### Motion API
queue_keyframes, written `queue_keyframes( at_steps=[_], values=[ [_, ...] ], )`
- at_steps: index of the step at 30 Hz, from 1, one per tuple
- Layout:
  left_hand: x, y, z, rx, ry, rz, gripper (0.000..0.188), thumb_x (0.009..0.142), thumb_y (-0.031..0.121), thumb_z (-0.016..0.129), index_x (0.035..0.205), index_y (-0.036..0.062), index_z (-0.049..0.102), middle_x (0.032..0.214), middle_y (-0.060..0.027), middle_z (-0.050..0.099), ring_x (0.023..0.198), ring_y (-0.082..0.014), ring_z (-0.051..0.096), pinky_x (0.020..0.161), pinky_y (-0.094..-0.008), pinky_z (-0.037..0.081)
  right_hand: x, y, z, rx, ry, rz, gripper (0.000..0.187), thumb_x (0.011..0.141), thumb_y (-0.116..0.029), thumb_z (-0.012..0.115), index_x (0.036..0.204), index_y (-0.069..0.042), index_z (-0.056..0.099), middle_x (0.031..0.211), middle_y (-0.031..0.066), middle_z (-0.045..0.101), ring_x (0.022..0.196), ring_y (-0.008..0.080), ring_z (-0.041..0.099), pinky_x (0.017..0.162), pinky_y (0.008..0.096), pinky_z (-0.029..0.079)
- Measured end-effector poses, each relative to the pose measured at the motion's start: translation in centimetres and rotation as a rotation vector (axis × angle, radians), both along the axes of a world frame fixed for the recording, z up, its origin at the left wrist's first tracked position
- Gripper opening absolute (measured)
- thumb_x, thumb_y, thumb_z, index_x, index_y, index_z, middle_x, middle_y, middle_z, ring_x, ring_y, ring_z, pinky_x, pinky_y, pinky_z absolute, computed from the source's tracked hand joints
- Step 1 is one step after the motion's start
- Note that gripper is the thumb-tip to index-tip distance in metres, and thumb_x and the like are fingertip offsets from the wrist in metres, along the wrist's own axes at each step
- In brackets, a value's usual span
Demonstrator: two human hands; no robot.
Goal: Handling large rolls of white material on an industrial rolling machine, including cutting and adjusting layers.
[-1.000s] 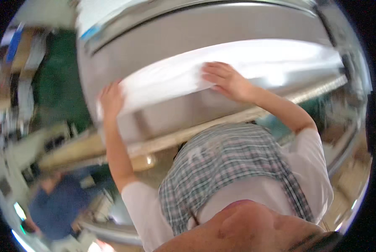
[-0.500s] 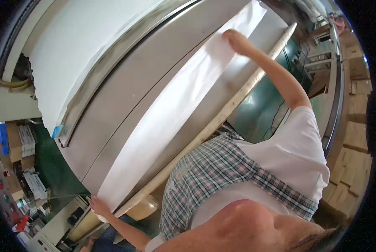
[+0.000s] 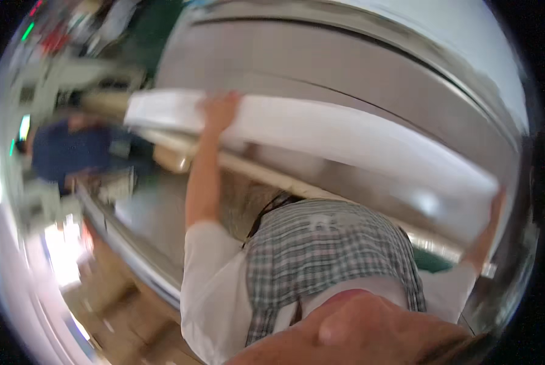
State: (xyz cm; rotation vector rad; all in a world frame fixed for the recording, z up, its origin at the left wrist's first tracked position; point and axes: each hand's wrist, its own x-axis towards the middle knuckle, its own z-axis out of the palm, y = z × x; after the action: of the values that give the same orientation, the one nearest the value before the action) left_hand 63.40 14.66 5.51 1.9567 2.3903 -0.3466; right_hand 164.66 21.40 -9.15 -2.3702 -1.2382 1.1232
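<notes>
A long white strip of thin sheet material (image 3: 321,125), cloth or paper, lies along the grey metal table (image 3: 284,55). My left hand (image 3: 221,109) rests on the strip near its left end; motion smears the fingers. At the strip's far right end is my right hand (image 3: 497,204), narrow and blurred at the picture's rim, its fingers unclear. Between the hands the strip stretches in a gentle curve, fairly smooth. Whether either hand grips it, I cannot tell.
A pale bar (image 3: 272,177) runs along the table's near edge, close to my apron. Wide white material (image 3: 455,30) lies beyond a metal rail at the back. Another person in dark blue (image 3: 72,149) is at the left. A brown box (image 3: 170,158) sits below the bar.
My view has swung to the left, so the table now lies more crosswise. My left hand has moved inward from the strip's left end; my right hand is now at its right end.
</notes>
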Motion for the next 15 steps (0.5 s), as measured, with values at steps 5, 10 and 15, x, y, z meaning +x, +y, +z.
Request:
queue_keyframes(
  at_steps=[5, 10, 15],
  values=[
    [-2.2, -1.4, -0.5, -0.095, 0.027, 0.258, 0.045, 0.086, 0.048, 0.028, 0.118, 0.0232, 0.047, 0.134, -0.007, 0.03, 0.125, -0.0383, 0.018, 0.092, -0.0652, 0.015, -0.5, 4.4, -0.8, 0.264, 0.08, -0.02, 0.058, 0.089, -0.045, 0.03, 0.131, -0.005, 0.029, 0.133, 0.0117, 0.03, 0.121, 0.0239, 0.029, 0.099, 0.0352, 0.023],
    [-6.3, -4.6, -0.1, 0.309, 0.049, 0.211, 0.043, 0.085, 0.046, 0.037, 0.12, 0.0227, 0.045, 0.134, -0.0078, 0.029, 0.127, -0.0314, 0.017, 0.092, -0.0644, 0.016, -11.7, -1.6, 5.2, 0.081, 0.364, 0.167, 0.058, 0.089, -0.045, 0.034, 0.129, -0.005, 0.031, 0.13, 0.0102, 0.034, 0.12, 0.0229, 0.031, 0.098, 0.034, 0.024],
    [-2.6, -5.6, -0.6, 0.367, 0.026, 0.022, 0.042, 0.084, 0.045, 0.039, 0.117, 0.0197, 0.047, 0.13, -0.0096, 0.033, 0.124, -0.0306, 0.023, 0.092, -0.0645, 0.017, -31.9, -6.7, 17.6, -0.032, 0.418, 0.565, 0.062, 0.079, -0.039, 0.055, 0.126, -0.003, 0.036, 0.125, 0.0098, 0.041, 0.116, 0.021, 0.036, 0.096, 0.0331, 0.027]
  ],
)
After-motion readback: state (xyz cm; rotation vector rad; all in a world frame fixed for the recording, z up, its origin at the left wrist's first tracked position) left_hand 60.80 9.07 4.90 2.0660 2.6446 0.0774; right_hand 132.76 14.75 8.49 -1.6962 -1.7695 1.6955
